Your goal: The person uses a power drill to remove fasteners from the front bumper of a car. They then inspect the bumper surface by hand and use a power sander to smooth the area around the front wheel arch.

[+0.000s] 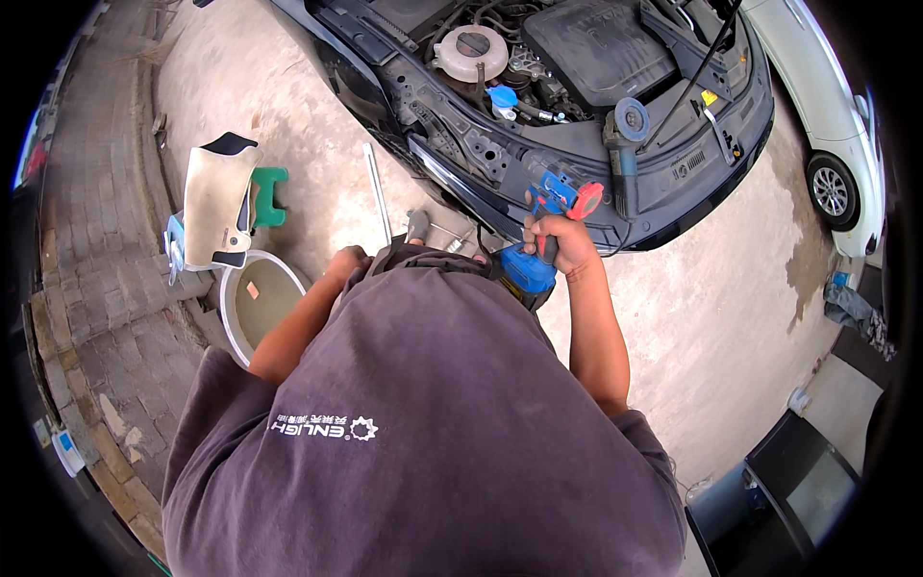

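My right hand (pixel 556 240) grips a blue cordless power tool (pixel 529 271) by its handle, with a red part (pixel 586 200) at its upper end, at the car's front edge. My left hand (pixel 348 262) is at my waist beside dark cloth, its fingers curled; I cannot make out what they hold. A grey-blue corded power tool (pixel 625 163) with a round pad rests on the front of the open engine bay (pixel 601 67), right of my right hand. A long pale bar (pixel 375 188) lies on the ground beyond my left hand.
A beige panel (pixel 212 202) lies over a green stool (pixel 274 197) on the left, beside a round tub (pixel 231 308) and a paved strip (pixel 82 260). A white car (pixel 817 96) stands at right. A dark panel (pixel 798 481) and cloth (pixel 851 308) are lower right.
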Demonstrator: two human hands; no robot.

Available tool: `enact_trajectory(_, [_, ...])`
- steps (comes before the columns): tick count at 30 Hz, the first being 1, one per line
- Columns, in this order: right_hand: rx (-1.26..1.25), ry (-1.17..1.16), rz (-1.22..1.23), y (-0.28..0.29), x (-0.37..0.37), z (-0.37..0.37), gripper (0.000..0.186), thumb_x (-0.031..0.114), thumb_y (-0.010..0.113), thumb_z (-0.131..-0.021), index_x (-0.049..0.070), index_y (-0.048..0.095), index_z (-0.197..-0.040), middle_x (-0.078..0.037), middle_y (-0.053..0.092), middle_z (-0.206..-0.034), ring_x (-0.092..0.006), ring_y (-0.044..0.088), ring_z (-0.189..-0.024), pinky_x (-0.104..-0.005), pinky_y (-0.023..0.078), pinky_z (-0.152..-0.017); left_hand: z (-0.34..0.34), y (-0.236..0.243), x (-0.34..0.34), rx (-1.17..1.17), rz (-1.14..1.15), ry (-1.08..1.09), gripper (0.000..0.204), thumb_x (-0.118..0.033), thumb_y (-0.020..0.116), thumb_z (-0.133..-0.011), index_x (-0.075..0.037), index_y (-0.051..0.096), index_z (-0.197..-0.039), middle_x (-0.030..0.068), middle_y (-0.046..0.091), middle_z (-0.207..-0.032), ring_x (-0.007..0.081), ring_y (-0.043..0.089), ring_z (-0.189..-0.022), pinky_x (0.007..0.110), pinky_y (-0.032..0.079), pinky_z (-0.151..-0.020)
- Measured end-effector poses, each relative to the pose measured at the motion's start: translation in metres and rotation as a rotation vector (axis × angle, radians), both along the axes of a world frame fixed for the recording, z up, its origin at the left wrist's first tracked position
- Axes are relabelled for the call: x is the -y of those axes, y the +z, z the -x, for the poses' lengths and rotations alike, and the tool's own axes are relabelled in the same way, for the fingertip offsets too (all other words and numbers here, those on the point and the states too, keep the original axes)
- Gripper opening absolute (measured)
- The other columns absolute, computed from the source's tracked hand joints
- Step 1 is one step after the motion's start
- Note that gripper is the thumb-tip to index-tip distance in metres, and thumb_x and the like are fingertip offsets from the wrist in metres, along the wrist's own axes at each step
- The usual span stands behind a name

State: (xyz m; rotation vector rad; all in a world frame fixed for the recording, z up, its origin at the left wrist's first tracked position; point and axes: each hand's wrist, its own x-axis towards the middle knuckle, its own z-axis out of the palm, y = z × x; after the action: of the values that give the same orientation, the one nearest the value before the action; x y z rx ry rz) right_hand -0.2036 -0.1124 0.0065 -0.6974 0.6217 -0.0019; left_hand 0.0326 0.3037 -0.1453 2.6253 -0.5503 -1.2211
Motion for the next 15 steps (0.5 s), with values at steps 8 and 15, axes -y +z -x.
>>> enact_trajectory(8, [-0.057,0.146,0.042,0.005,-0.015,-0.037,0.050,-0.003,0.065,-0.079,0.003,0.060,-0.128,-0.009,0.064,-0.087,-0.0206,0.062,-0.069,-0.0382,0.054,-0.063,-0.018,0.030,0.060,-0.027,0.333,0.235,0.039,-0.037,0.073,-0.094,0.002,0.077,-0.099,0.0225,0.077,-0.095,0.0360,0.074,-0.091,0.045,0.057,-0.085])
enact_trajectory(15, [-0.158,0.168,0.164,0.009,-0.032,-0.075,0.056,-0.001,0.062,-0.077,0.002,0.059,-0.133,-0.012,0.065,-0.090,-0.0237,0.063,-0.071,-0.0385,0.054,-0.066,-0.080,0.022,0.103,0.129,0.481,0.054,0.031,-0.029,0.075,-0.090,-0.002,0.074,-0.105,0.0221,0.076,-0.100,0.0383,0.073,-0.097,0.045,0.057,-0.087])
